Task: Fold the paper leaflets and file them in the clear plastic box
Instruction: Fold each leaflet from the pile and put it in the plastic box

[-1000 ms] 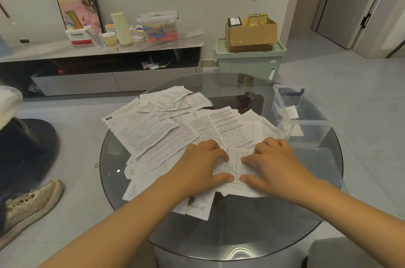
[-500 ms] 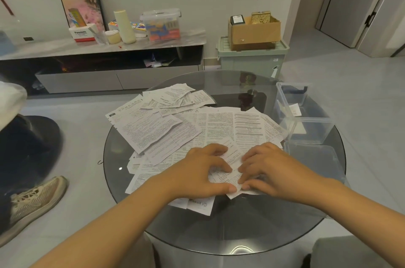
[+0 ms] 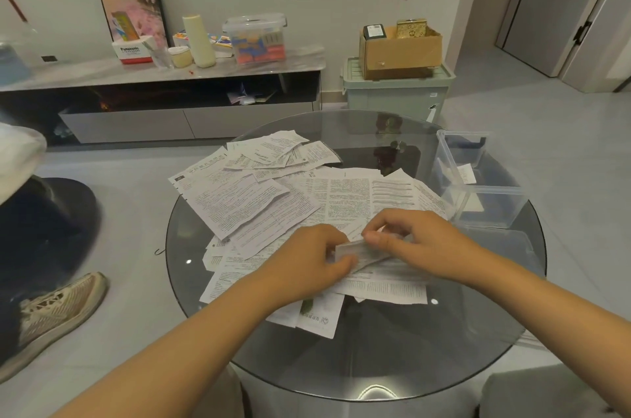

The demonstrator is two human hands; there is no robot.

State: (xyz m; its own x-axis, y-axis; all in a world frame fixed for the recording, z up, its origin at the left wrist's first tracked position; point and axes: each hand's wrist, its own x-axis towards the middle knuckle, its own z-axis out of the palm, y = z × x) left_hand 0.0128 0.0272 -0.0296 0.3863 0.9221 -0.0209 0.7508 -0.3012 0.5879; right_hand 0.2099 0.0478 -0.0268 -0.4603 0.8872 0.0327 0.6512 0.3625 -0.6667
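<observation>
**Two hands pinch one leaflet above the pile**

The person sits at a round glass table [image 3: 341,366]. Both hands meet over the near side of a wide pile of printed leaflets [image 3: 259,199] that covers the middle of the table. The left hand [image 3: 307,264] has its grip closed on a small folded leaflet [image 3: 355,252]: the thumb and curled fingers pinch its left end. The right hand [image 3: 420,243] pinches the same leaflet from the other side, thumb against fingertips, its grip also closed on the paper. The leaflet is lifted a little above the loose sheets under it.

The clear plastic box [image 3: 478,178] stands open at the right edge of the table, beside the pile. One small white paper [image 3: 466,174] is inside it.
</observation>
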